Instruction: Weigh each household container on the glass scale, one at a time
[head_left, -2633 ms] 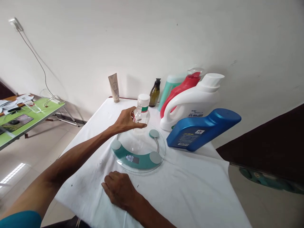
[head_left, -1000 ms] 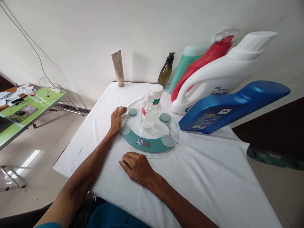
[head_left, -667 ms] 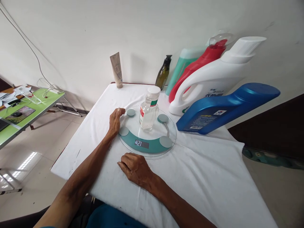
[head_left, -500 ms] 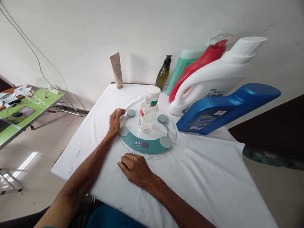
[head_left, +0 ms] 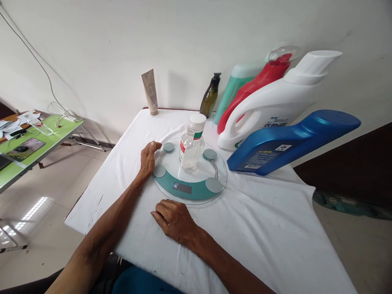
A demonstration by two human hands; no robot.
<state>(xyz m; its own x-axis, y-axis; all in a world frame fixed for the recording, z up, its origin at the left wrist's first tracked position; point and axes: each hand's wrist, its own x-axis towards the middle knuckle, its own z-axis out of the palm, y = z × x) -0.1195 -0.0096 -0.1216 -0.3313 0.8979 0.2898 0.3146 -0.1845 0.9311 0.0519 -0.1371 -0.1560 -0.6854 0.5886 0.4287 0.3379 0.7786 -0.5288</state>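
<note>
A small clear bottle (head_left: pixel 191 143) with a white cap stands upright on a round glass scale (head_left: pixel 190 181) with a teal base. My left hand (head_left: pixel 148 157) rests on the white cloth against the scale's left rim and holds nothing. My right hand (head_left: pixel 173 218) lies palm down on the cloth just in front of the scale, its fingers loosely curled and empty. The scale's small display (head_left: pixel 182 187) looks dark, its digits unreadable.
Behind the scale stand a beige tube (head_left: pixel 150 92), a dark pump bottle (head_left: pixel 210 95), and teal (head_left: pixel 235 85), red (head_left: pixel 257 83), white (head_left: pixel 275 104) and blue (head_left: pixel 290 141) detergent jugs. The table (head_left: pixel 260 228) is covered by white cloth. A green table (head_left: pixel 27 147) stands at the left.
My left hand set the bottle on the scale and moved off to the scale's left rim. The display's reading has gone dim. My right hand has barely moved.
</note>
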